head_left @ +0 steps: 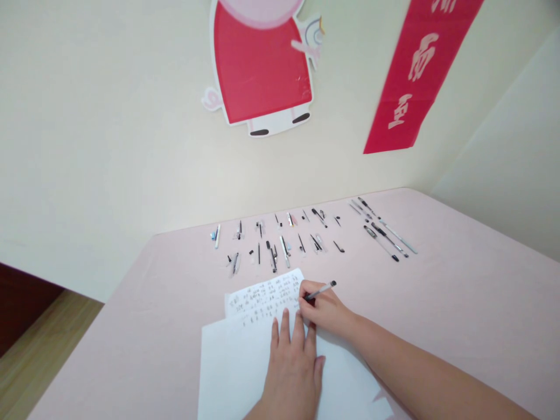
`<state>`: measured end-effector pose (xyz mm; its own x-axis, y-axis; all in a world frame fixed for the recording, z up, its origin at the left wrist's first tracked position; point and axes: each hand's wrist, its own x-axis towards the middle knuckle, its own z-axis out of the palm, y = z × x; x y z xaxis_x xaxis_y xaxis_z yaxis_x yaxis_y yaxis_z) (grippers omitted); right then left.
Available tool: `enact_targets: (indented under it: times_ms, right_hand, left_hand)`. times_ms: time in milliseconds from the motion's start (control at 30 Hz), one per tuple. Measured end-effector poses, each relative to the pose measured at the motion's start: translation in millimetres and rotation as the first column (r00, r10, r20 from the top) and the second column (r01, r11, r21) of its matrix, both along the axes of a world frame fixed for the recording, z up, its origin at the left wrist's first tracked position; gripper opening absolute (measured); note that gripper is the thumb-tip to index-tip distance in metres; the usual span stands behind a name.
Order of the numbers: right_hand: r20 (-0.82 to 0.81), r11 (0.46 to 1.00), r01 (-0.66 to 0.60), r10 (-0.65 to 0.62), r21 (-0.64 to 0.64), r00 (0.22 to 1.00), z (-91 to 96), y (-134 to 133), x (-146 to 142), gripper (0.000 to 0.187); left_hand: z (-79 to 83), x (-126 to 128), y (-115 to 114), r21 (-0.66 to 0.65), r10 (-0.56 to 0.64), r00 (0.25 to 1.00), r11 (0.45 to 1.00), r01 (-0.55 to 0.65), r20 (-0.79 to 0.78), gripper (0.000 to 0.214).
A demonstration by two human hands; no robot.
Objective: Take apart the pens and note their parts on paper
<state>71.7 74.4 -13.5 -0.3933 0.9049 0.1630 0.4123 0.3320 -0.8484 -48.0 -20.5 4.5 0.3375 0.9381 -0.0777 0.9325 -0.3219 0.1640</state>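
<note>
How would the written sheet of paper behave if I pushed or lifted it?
Probably light and floppy: the written sheet looks thin and lies flat. It would likely slide easily, as it rests on a smooth blank sheet, and the left hand lies flat there while the right hand holds the pen.

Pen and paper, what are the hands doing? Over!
Right hand holds pen, tip on written sheet. Left hand flat on blank paper. Pen parts in rows beyond, apart from both hands.
</note>
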Motion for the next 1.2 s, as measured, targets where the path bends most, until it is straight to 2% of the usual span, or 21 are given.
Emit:
enact_targets:
  times_ms: [167, 333, 800, 967, 1200]
  right_hand:
    - [-0.235, 0.984, 0.1, -0.133, -0.147, 0.963, -1.6, 10, 4, 0.011]
    - [-0.289, 0.981, 0.073, -0.124, -0.181, 0.949, -1.2, 14, 7, 0.016]
    - [-0.154, 0.992, 0.049, -0.067, -0.12, 0.986, -6.9, 9, 8, 0.005]
    - [-0.082, 0.997, 0.022, -0.029, -0.079, 0.996, -4.9, 4, 8, 0.006]
    - [0.018, 1.0, 0.016, -0.016, -0.01, 1.0, -1.4, 1, 8, 0.008]
  left_hand:
    - [-1.2, 0, -1, -0.006, 0.0, 1.0, 1.0, -0.001, -0.009, 0.05]
    - [-3.1, -1, 0, -0.013, 0.005, 1.0, 1.0, -0.005, -0.004, 0.05]
    - [-1.5, -2, 0, 0.005, 0.007, 1.0, 1.0, -0.007, 0.02, 0.049]
    - [-2.8, -3, -1, 0.036, -0.003, 0.999, 0.999, 0.002, 0.033, 0.05]
    - [0.0, -1, -1, 0.016, 0.009, 0.999, 1.0, -0.009, 0.044, 0.05]
